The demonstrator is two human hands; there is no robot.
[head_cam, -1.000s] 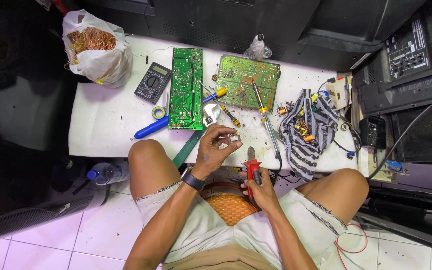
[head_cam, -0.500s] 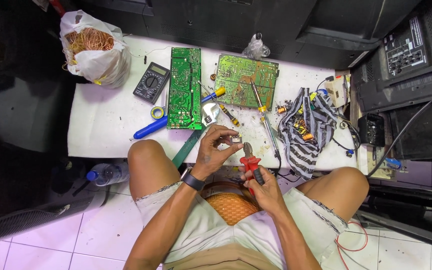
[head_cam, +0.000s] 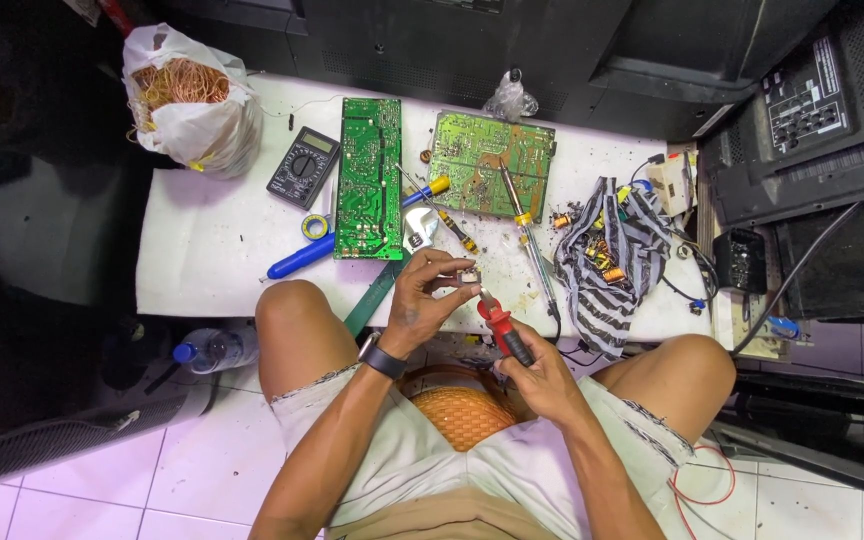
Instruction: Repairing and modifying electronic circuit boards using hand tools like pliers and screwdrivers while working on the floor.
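- Across the upper half of the view, a white table [head_cam: 202, 260], cluttered, with black electronic housings behind and to the right.
- On the table top left, a white plastic bag [head_cam: 192, 110] full of copper-coloured wire.
- Near the table middle, a long green circuit board [head_cam: 369, 180], lying flat, and just right of it a second green circuit board [head_cam: 492, 165], slightly turned.
- On the right part, a striped cloth [head_cam: 607, 265] with small coils on it, hanging partly over the table edge.
- Left of the long board, a dark multimeter [head_cam: 303, 166]; below it a blue-handled screwdriver [head_cam: 302, 257] lying slanted.
- Below the table edge, between the knees, an orange woven basket [head_cam: 464, 415].
- Left hand [head_cam: 422, 305], with a dark watch on the wrist, raised over the table edge; thumb and fingers pinched closed on a small pale component [head_cam: 469, 274].
- Right hand [head_cam: 542, 375], closed around the handles of red-handled cutters [head_cam: 500, 325]; cutter tip pointing up-left, right beside the small pale component, contact not clear.
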